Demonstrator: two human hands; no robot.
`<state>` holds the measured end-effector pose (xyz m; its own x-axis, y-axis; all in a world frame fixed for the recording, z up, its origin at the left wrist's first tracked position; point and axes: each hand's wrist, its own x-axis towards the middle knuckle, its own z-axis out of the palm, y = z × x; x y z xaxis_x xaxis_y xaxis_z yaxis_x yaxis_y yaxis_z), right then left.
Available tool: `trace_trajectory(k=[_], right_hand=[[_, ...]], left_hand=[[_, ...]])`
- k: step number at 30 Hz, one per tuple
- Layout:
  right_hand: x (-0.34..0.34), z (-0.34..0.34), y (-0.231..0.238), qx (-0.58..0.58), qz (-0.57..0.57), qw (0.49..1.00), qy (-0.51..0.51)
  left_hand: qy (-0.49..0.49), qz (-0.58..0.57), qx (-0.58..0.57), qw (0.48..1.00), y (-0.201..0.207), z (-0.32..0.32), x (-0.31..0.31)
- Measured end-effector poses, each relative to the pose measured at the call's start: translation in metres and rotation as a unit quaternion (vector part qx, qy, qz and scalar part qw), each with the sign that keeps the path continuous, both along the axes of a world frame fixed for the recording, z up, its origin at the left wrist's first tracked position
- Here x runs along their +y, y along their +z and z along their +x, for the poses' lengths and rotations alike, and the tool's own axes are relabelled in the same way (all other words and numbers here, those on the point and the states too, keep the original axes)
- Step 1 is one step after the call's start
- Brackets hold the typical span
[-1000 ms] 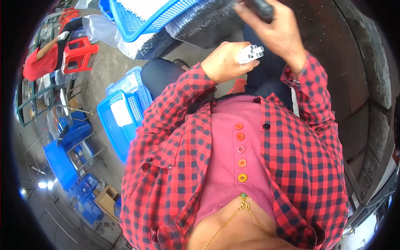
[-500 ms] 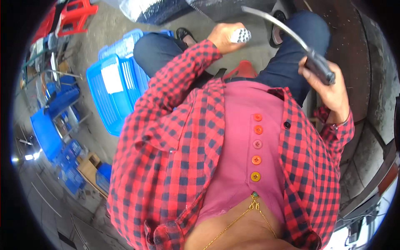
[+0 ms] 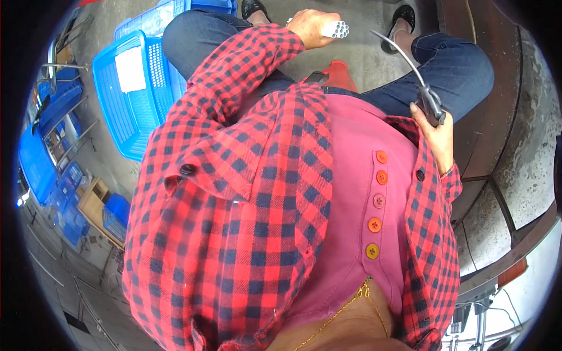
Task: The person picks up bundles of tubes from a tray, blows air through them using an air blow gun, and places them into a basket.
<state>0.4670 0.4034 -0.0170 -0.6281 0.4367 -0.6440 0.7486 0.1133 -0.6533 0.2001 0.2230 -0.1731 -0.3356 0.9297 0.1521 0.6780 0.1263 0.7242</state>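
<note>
Left hand (image 3: 311, 28): closed around a bundle of thin white tubes (image 3: 335, 29), their open ends facing right.
Right hand (image 3: 437, 133): grasping a tool (image 3: 431, 106) by its black handle; a slim curved metal piece extends from it.
Tubes' place: above the floor (image 3: 366, 67), between the knees.
Tool tip: near the tubes' open ends, apart from them.
Left leg's side: a blue basket (image 3: 116, 105), white paper (image 3: 130, 69) near its far edge.

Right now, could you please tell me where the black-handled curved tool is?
In the head view, the tool is in the right hand, by the right leg, its tip toward the white tubes in the left hand.
</note>
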Motion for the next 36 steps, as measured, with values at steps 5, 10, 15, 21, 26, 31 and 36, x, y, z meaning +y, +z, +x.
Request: trace_trajectory(k=[5,10,15,21,26,31,36], right_hand=[[-0.001,-0.002,0.002,0.025,0.08,0.993,0.086],[-0.003,-0.007,0.0,0.007,0.055,0.993,0.109],[-0.006,-0.008,-0.002,0.0,0.052,0.993,0.107],[-0.006,-0.009,-0.004,0.016,0.056,0.989,0.135],[-0.003,-0.008,-0.001,0.01,0.077,0.987,0.139],[-0.001,-0.007,-0.007,0.026,0.085,0.985,0.147],[0.0,-0.016,0.002,-0.031,0.077,0.985,0.149]], left_hand=[[0.002,-0.023,0.001,1.0,-0.005,0.004,-0.003],[-0.019,-0.047,0.009,0.999,-0.002,0.012,-0.003],[-0.027,-0.072,0.019,0.997,-0.005,0.015,-0.004],[-0.024,-0.054,0.005,0.998,0.0,0.017,-0.004],[-0.029,-0.044,0.012,0.999,-0.003,0.018,-0.002],[-0.035,-0.034,0.011,0.999,-0.002,0.019,-0.004],[-0.043,-0.04,0.018,0.998,0.001,0.022,-0.001]])
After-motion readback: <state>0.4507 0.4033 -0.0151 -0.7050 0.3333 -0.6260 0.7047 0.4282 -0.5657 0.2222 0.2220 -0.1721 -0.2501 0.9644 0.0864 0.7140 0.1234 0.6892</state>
